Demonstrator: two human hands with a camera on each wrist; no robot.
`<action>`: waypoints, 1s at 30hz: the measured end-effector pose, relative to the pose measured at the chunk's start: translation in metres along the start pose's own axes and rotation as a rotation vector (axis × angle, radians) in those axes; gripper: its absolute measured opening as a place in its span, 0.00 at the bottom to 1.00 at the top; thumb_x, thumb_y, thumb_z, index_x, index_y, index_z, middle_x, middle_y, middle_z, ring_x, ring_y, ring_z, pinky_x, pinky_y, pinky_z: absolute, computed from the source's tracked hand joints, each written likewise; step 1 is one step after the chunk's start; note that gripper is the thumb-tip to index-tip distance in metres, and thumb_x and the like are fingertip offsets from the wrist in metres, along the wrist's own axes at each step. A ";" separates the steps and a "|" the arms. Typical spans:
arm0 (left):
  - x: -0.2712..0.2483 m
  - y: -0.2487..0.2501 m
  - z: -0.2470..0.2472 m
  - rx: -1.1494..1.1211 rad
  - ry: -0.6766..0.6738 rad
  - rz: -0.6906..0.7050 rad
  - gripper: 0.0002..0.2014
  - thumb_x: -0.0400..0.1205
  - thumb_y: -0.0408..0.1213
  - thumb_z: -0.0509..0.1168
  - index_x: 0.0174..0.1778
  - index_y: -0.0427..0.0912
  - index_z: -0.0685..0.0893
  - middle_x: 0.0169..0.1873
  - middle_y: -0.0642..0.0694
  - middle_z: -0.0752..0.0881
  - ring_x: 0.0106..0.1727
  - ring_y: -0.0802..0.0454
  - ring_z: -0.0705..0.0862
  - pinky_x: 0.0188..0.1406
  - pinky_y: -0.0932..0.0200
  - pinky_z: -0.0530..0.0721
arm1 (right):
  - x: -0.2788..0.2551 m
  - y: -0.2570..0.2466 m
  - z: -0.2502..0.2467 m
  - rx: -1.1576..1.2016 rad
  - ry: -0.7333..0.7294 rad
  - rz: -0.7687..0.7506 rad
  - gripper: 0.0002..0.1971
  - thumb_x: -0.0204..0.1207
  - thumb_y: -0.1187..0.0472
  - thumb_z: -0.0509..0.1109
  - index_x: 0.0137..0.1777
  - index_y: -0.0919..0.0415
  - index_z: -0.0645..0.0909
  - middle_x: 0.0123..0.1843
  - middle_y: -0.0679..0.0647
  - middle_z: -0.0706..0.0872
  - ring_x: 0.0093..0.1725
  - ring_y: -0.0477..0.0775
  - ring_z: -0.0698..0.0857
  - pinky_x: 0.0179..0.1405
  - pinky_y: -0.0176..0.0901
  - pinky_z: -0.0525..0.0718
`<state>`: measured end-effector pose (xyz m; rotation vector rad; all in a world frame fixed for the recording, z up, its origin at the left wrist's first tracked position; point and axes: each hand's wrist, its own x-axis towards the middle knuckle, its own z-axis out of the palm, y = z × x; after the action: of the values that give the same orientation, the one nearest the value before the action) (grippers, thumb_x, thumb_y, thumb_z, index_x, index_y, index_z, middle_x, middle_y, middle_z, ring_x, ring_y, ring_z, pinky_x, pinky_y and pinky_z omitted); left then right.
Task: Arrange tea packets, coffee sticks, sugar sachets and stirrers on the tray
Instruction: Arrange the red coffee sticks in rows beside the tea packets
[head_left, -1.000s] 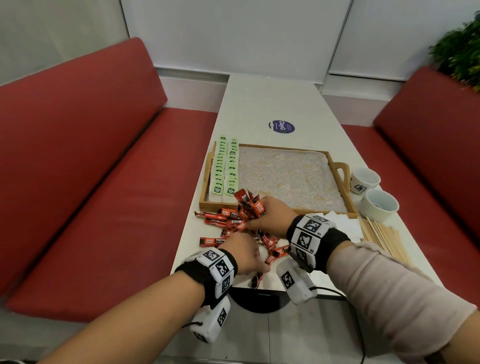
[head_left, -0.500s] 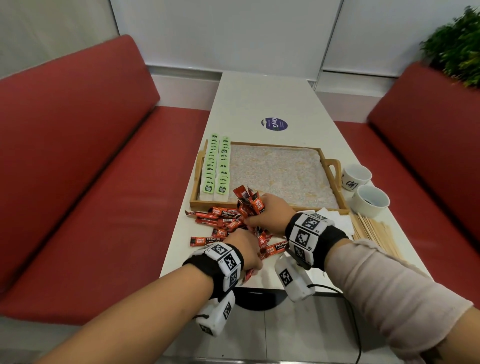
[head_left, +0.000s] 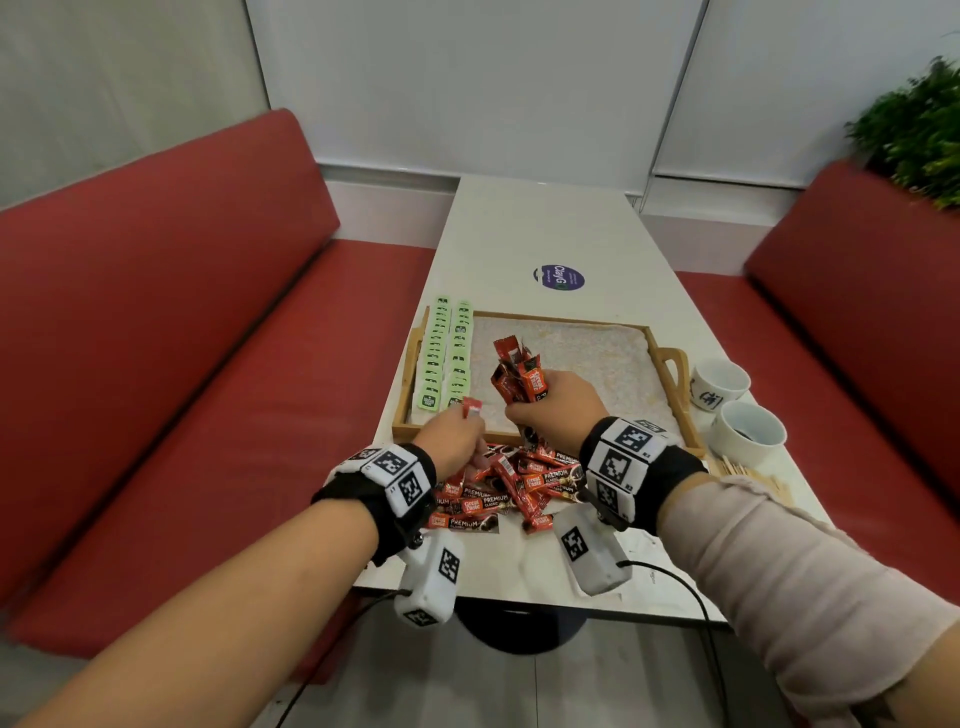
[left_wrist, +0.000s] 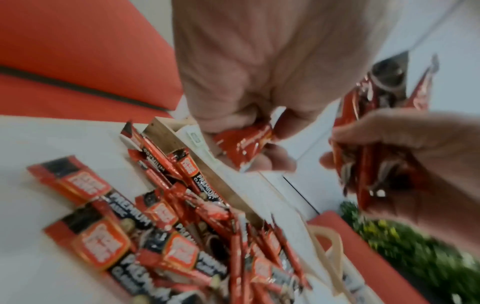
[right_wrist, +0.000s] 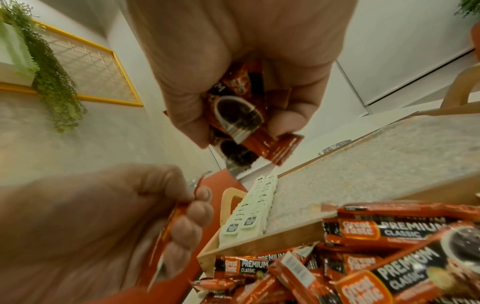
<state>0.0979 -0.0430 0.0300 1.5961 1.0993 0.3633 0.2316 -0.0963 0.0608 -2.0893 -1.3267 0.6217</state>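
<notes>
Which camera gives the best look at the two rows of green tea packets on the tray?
The head view: both rows of green tea packets show whole along the wooden tray's left side. The right wrist view shows them foreshortened, from the near end; the left wrist view shows only a blurred sliver.

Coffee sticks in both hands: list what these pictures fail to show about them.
- Count in the right hand: the bunch of coffee sticks overlaps itself and the fingers cover it in the head and right wrist views.
- Print on the stick in the left hand: blurred in the left wrist view, tiny in the head view.
- Loose pile: partly hidden by both wrists in the head view.
</notes>
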 end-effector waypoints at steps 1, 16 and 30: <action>0.001 0.002 -0.003 -0.112 0.049 -0.007 0.11 0.84 0.31 0.51 0.36 0.39 0.72 0.27 0.43 0.78 0.24 0.51 0.76 0.26 0.61 0.74 | 0.001 -0.001 0.000 0.008 0.003 0.004 0.11 0.69 0.59 0.72 0.30 0.53 0.74 0.29 0.50 0.81 0.32 0.53 0.81 0.35 0.42 0.80; 0.006 0.031 0.007 -0.774 -0.108 0.030 0.16 0.78 0.43 0.69 0.57 0.38 0.82 0.56 0.35 0.85 0.65 0.36 0.81 0.67 0.41 0.79 | 0.008 -0.035 0.004 -0.152 -0.180 -0.205 0.04 0.78 0.60 0.65 0.43 0.55 0.81 0.34 0.50 0.82 0.33 0.47 0.79 0.30 0.33 0.72; 0.035 0.036 -0.026 -0.924 0.027 -0.035 0.09 0.80 0.42 0.69 0.54 0.45 0.86 0.43 0.41 0.88 0.41 0.45 0.87 0.31 0.55 0.84 | 0.044 -0.048 0.014 0.324 -0.307 -0.110 0.29 0.69 0.63 0.78 0.69 0.62 0.71 0.49 0.56 0.85 0.38 0.50 0.84 0.36 0.41 0.82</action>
<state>0.1136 0.0021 0.0607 0.7491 0.7879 0.7408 0.2091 -0.0367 0.0806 -1.6965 -1.3854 1.0653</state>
